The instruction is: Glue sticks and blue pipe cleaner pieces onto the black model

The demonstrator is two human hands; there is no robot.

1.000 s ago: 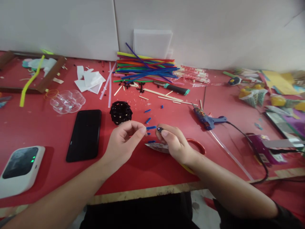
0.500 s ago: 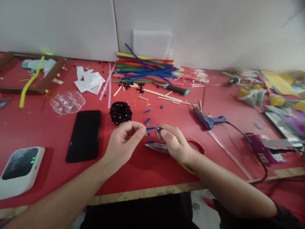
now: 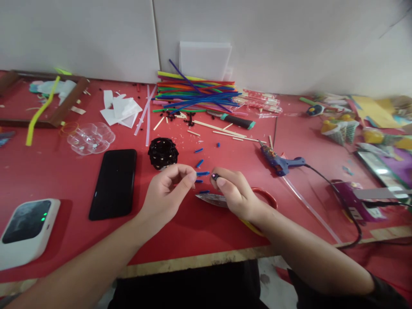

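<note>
Change over the last second: almost none. Both hands keep the same pose over the red table point(image 3: 64, 171). The small dark piece point(image 3: 215, 176) sits a shade lower in view, which may be only head movement. Nothing has been set down or picked up. We judge the fingertip work to be at the same fine stage, held steady rather than advanced.

Right hand point(image 3: 238, 195): fingers point(image 3: 222, 181) closed, thumb and forefinger pinching the small dark piece. It is rounded and glossy, with a purplish glint.

Left hand point(image 3: 165, 191): fingers point(image 3: 187, 179) pinched thumb to forefinger. We cannot tell whether they grip the near end of the blue straw piece point(image 3: 203, 173) or whether it lies on the table behind them. That piece, a short smooth plastic tube, shows in the gap between the two sets of fingertips.

- **Under the right fingers:** scissors point(image 3: 209, 198), with a dull metal blade pointing toward the left hand and a red loop handle by the wrist.
- **Just beyond the fingertips:** more blue offcuts point(image 3: 199, 163), scattered.
- **Beyond the left fingers:** a black lattice ball point(image 3: 163, 152), openwork and matte.
- **Well beyond both hands:** a heap of long coloured straws point(image 3: 196, 92).
- **Out to the right of the right fingers:** a blue glue gun point(image 3: 280, 163), corded.
- **Left of the left fingers:** a flat, glossy black phone point(image 3: 113, 183).
</note>
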